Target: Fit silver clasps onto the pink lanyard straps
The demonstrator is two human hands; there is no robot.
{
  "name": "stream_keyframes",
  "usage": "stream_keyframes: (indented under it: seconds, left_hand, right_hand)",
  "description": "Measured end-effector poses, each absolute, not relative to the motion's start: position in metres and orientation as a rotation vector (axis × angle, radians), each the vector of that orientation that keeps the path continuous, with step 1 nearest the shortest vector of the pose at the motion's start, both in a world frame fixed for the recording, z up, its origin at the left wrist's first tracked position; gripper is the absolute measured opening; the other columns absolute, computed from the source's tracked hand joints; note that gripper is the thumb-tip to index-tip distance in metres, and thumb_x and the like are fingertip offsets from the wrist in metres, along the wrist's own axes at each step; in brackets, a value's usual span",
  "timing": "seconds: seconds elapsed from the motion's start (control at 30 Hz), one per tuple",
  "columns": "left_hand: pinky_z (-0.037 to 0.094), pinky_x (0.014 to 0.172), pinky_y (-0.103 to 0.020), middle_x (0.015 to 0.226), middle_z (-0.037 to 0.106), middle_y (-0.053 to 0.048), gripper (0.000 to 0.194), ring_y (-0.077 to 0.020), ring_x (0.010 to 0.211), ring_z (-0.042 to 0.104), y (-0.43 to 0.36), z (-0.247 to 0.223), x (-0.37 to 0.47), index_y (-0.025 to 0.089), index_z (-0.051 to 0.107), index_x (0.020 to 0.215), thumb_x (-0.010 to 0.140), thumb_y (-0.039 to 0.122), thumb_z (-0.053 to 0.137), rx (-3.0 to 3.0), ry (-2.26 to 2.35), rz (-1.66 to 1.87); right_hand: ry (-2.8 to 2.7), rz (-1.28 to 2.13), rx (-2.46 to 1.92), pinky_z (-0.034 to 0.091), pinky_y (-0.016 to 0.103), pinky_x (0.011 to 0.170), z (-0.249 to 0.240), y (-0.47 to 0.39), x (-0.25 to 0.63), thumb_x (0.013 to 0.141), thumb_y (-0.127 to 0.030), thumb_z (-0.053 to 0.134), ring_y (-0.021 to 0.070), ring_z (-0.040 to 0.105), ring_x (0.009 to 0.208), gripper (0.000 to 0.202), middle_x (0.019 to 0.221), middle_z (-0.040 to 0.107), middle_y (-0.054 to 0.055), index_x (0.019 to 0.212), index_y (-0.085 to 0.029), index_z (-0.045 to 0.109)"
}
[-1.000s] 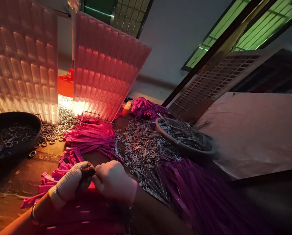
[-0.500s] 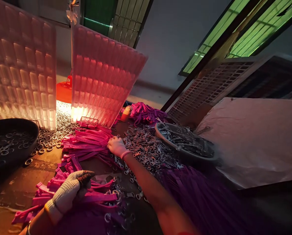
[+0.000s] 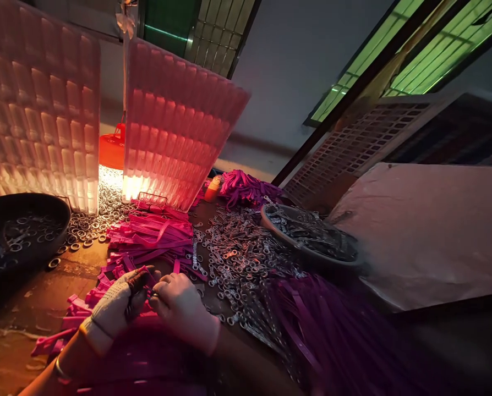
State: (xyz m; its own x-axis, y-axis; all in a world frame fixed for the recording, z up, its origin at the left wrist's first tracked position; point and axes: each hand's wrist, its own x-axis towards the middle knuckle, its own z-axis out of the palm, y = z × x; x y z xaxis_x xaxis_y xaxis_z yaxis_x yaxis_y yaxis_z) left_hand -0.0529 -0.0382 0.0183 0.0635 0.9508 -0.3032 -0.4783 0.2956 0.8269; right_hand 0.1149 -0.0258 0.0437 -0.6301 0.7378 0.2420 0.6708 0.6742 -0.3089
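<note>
My left hand (image 3: 116,308), in a pale dotted glove with dark fingertips, is closed on a magenta strap at the lower left. My right hand (image 3: 186,311), in a thin whitish glove, meets it from the right; its fingers are pinched near the strap, around something small and metallic that I cannot make out. Beyond the hands lies a pile of magenta straps (image 3: 151,234). A heap of metal clasps (image 3: 241,253) spreads to the right of it. Metal rings (image 3: 89,225) are scattered at the left, under the lamp.
A dark round pan (image 3: 60,236) with rings stands at the left. A basin (image 3: 287,240) of metal pieces is at the right. Two ribbed translucent panels (image 3: 175,126) stand upright beside an orange lamp (image 3: 113,148). Purple straps (image 3: 328,324) lie at the lower right.
My right hand has come back from the far strap pile to my left hand, and its fingers are now pinched there. The view has shifted slightly.
</note>
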Motion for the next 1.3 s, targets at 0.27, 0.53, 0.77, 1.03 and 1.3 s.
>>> stream_keyframes:
  seconds: [0.27, 0.53, 0.77, 1.03, 1.3]
  left_hand:
    - [0.022, 0.036, -0.014, 0.053, 0.043, 0.007, 0.027, -0.0025, 0.038, 0.026, -0.070, 0.035, -0.065, 0.016, 0.064, 0.085, 0.081, 0.042, 0.072, 0.535, 0.869, 1.070]
    - [0.023, 0.039, -0.020, 0.050, 0.044, 0.004, 0.036, -0.0079, 0.040, 0.032, -0.085, 0.038, -0.054, 0.019, 0.051, 0.065, 0.090, 0.044, 0.052, 1.045, 1.148, 1.002]
    - [0.039, 0.061, -0.024, 0.067, 0.068, -0.003, 0.012, -0.0154, 0.064, 0.053, -0.075, 0.048, -0.064, 0.017, 0.069, 0.068, 0.078, 0.020, 0.062, 1.692, 1.257, 0.942]
    - [0.034, 0.051, -0.023, 0.061, 0.062, -0.002, 0.021, -0.0124, 0.052, 0.045, -0.066, 0.017, -0.063, 0.016, 0.073, 0.078, 0.088, 0.029, 0.059, 1.421, 1.216, 0.895]
    - [0.041, 0.063, -0.026, 0.071, 0.068, -0.004, 0.018, -0.0177, 0.068, 0.055, -0.071, 0.013, -0.052, 0.015, 0.069, 0.072, 0.083, 0.028, 0.065, 1.572, 1.278, 0.889]
  right_hand:
    - [-2.097, 0.868, -0.895, 0.048, 0.026, 0.090, 0.064, -0.041, 0.130, 0.098, -0.021, 0.054, 0.0151, 0.065, 0.102, 0.021, 0.110, 0.072, 0.003, 0.113, -0.023, 0.068]
    - [-2.627, -0.033, -1.111, 0.034, 0.031, 0.062, 0.069, -0.053, 0.120, 0.096, -0.017, 0.047, 0.0185, 0.058, 0.069, 0.016, 0.078, 0.064, 0.005, 0.098, -0.019, 0.063]
    - [-2.636, -0.366, -1.076, 0.021, 0.034, 0.058, 0.057, -0.060, 0.120, 0.095, -0.015, 0.044, 0.0191, 0.050, 0.062, 0.016, 0.074, 0.060, 0.006, 0.100, -0.016, 0.059]
    - [-2.529, 0.113, -1.229, 0.037, 0.029, 0.066, 0.059, -0.053, 0.124, 0.094, -0.025, 0.057, 0.0197, 0.064, 0.082, 0.030, 0.093, 0.071, 0.005, 0.123, -0.019, 0.057]
    - [-2.769, 0.201, -1.438, 0.043, 0.028, 0.057, 0.055, -0.051, 0.128, 0.095, -0.038, 0.055, 0.0257, 0.072, 0.072, 0.024, 0.080, 0.074, 0.009, 0.104, -0.016, 0.060]
